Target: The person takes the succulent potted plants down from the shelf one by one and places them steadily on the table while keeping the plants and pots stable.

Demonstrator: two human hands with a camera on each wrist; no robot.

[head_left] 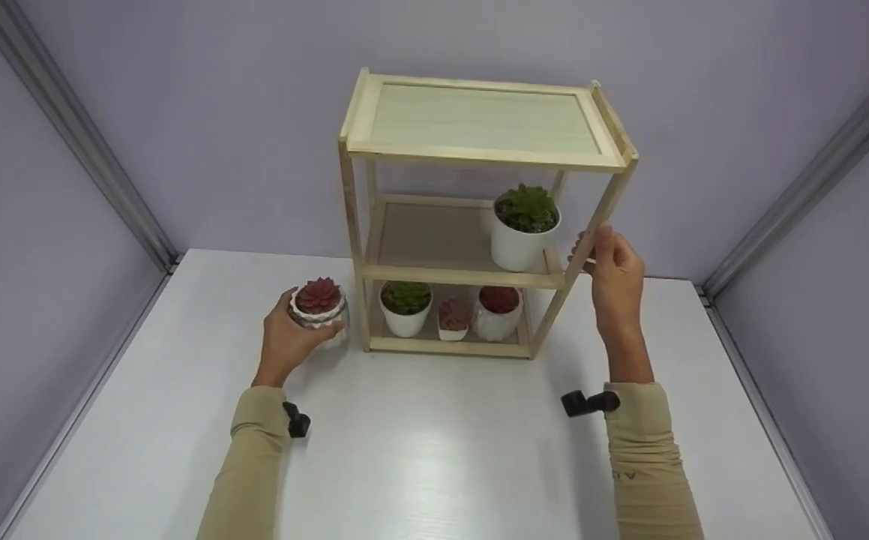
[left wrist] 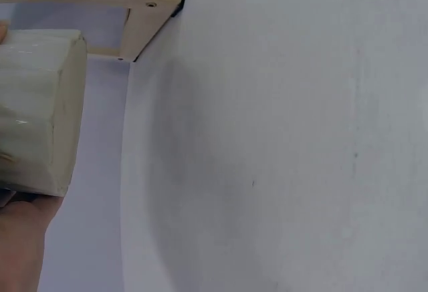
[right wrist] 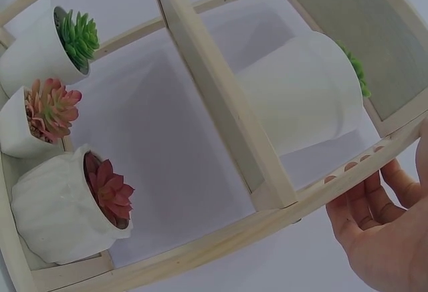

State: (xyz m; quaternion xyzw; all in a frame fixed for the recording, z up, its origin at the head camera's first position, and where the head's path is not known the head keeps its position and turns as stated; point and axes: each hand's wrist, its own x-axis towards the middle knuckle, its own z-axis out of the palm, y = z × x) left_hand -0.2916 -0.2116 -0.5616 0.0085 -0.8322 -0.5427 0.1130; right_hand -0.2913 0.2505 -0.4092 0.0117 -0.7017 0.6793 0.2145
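The left hand (head_left: 288, 343) has its thumb and fingers curled round a red potted succulent (head_left: 319, 296) in a white ridged pot, held clear of the white table (head_left: 419, 435), just beyond the left edge of a three-tier wooden rack (head_left: 486, 120). The right hand (head_left: 618, 289) is wrapped round the rack's right front post (head_left: 601, 202), fingertips showing past it. At the middle shelf's right end, near its front edge, stands a large green potted succulent (head_left: 518, 244). Along the bottom shelf, left to right, are a smaller green one (head_left: 406, 322), a pink one in a small squarish pot (head_left: 453, 334) and a dark red one in a rippled pot (head_left: 495, 324). The right sleeve (head_left: 648, 450) bears small dark lettering (head_left: 624, 475), too faint to read surely.
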